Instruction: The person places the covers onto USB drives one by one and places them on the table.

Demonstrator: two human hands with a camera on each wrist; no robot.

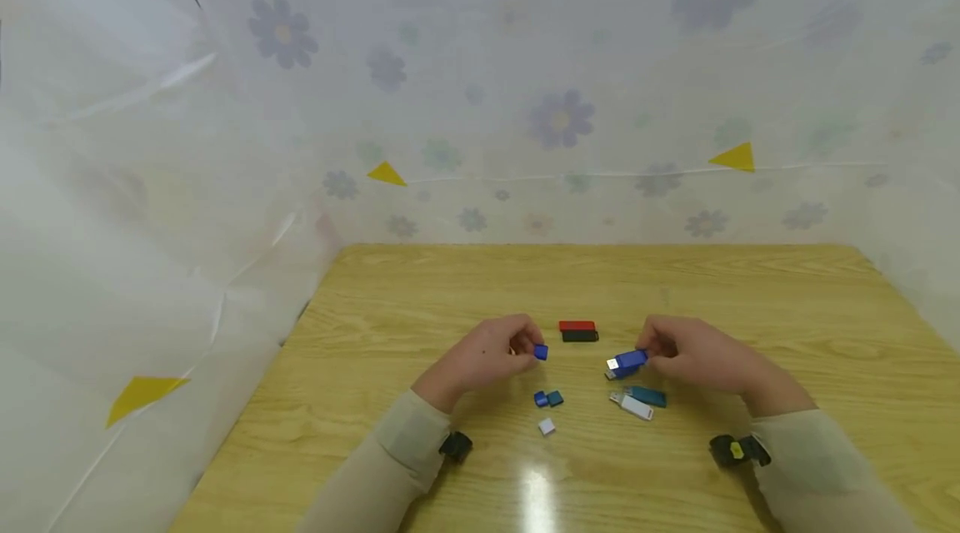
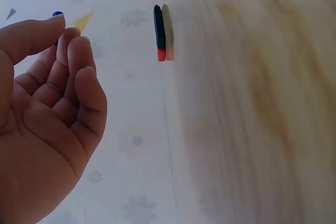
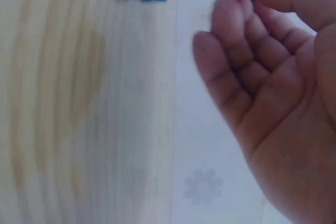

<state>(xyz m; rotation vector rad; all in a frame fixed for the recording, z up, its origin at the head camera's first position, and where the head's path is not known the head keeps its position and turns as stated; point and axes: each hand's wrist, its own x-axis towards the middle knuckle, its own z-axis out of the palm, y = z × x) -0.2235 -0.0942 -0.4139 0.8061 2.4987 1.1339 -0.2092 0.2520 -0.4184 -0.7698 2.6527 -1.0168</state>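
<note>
My left hand (image 1: 491, 354) pinches a small blue USB stick cap (image 1: 541, 352) between thumb and fingertips, above the table. In the left wrist view, only a bit of this cap (image 2: 58, 13) shows past the thumb. Across from it, my right hand (image 1: 697, 354) pinches a blue USB stick (image 1: 632, 359) by its rear end, its bare metal plug pointing left. A second blue USB stick (image 1: 621, 374) shows partly hidden just beneath it. In the right wrist view, the right hand's (image 3: 273, 87) fingertips run to the top edge, where the stick is mostly out of frame.
Nearer me on the wooden table (image 1: 420, 291) lie an uncapped teal USB stick (image 1: 648, 396) and a white one (image 1: 637, 408). To their left sit a blue cap (image 1: 541, 399), a teal cap (image 1: 555, 398) and a white cap (image 1: 547, 426). Red (image 1: 577, 325) and black sticks (image 1: 578, 336) lie behind.
</note>
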